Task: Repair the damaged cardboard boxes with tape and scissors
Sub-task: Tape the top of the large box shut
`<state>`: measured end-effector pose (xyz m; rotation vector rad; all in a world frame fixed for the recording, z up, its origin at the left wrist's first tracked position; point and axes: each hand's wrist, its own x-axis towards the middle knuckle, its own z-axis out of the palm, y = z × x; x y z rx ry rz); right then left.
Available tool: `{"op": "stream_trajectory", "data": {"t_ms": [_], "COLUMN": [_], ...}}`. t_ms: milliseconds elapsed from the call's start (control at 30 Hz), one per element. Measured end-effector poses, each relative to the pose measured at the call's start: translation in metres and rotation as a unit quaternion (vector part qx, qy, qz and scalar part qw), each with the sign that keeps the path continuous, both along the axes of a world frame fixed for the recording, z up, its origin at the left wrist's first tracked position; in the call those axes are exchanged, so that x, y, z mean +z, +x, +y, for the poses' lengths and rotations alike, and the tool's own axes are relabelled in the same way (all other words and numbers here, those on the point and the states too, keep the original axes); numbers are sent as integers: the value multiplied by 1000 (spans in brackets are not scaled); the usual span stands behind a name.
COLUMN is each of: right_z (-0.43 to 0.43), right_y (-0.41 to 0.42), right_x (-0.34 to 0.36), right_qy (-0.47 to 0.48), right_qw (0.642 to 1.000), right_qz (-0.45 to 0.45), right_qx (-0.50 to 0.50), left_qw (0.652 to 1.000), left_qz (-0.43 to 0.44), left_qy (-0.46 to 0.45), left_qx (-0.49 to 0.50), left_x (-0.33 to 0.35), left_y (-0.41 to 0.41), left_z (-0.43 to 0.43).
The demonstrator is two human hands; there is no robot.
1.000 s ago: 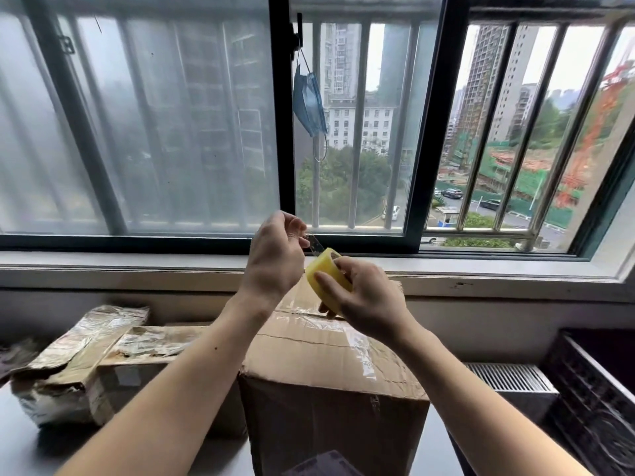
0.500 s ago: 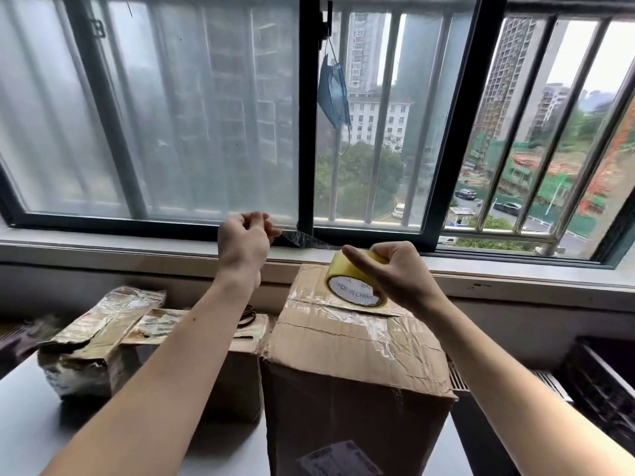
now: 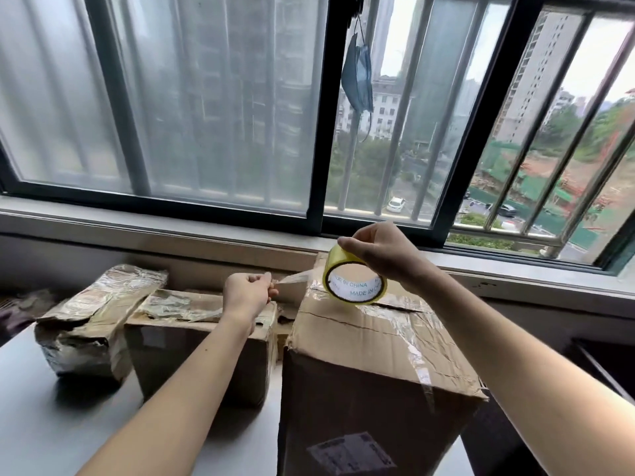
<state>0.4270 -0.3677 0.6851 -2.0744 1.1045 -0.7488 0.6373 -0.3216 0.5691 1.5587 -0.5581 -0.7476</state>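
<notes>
Gripping the yellow tape roll (image 3: 354, 281) from above, the right hand (image 3: 381, 252) holds it over the far end of the large cardboard box (image 3: 371, 359) beneath it. The left hand (image 3: 245, 297) pinches the free end of a clear tape strip (image 3: 292, 278) stretched taut between the two hands. Under the left wrist sits a smaller torn box (image 3: 192, 334), with a crumpled box (image 3: 92, 321) further left.
</notes>
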Motion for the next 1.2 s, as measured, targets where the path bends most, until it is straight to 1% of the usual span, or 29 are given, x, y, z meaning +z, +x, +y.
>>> {"op": "stream_trajectory", "data": {"t_ms": [100,200,267,367,467,567,633,667,700,767,800,867,933,967,1000,1067,1133,1200], "right_z": [-1,-1,-1,-2,-4,-2,-1,0,0,0,0,0,0,0,-1,-3,-4,-4], "right_y": [6,7,5,0,-5,-12,-14,-14,-14,-13,-13,-14,-15,-15,-15,-17,-19,-19], "right_x": [-5,-7,-8,-11,-17,-21,-23,-24,-25,-25,-26,-26,-27,-27,-28,-30,-33,-37], "right_qy": [-10,-21,-14,1,23,55,72,77,80,89,92,97,103,109,115,131,150,185], "right_qw": [999,998,999,999,999,998,997,997,996,995,995,995,993,993,991,988,983,974], "right_qz": [35,46,39,23,-2,-17,-21,-25,-28,-34,-34,-37,-48,-54,-62,-82,-105,-131], "right_qx": [-12,-22,-20,-24,-23,-12,-11,-13,-14,-13,-11,-7,-1,3,8,15,6,-11], "left_qw": [1000,998,997,989,978,978,971,964,962,963,964,967,979,979,976,961,930,902], "left_qz": [-4,1,-6,-51,-68,-57,-82,-124,-123,-60,-59,-101,-134,-151,-169,-196,-244,-278], "left_qy": [16,43,51,88,117,100,120,128,141,161,156,135,80,48,24,-15,-9,25], "left_qx": [-12,-36,-57,-105,-156,-175,-192,-198,-200,-208,-208,-192,-134,-125,-135,-195,-274,-330], "left_x": [-19,-35,-43,-43,-31,-22,-25,-21,-24,-18,-11,-7,3,13,22,39,44,34], "left_y": [-6,-17,-25,-36,-48,-52,-47,-47,-45,-43,-41,-34,-31,-32,-35,-42,-47,-47], "left_z": [-1,-3,-3,0,5,7,-1,2,2,5,9,8,-1,-4,-7,-14,-22,-29]}}
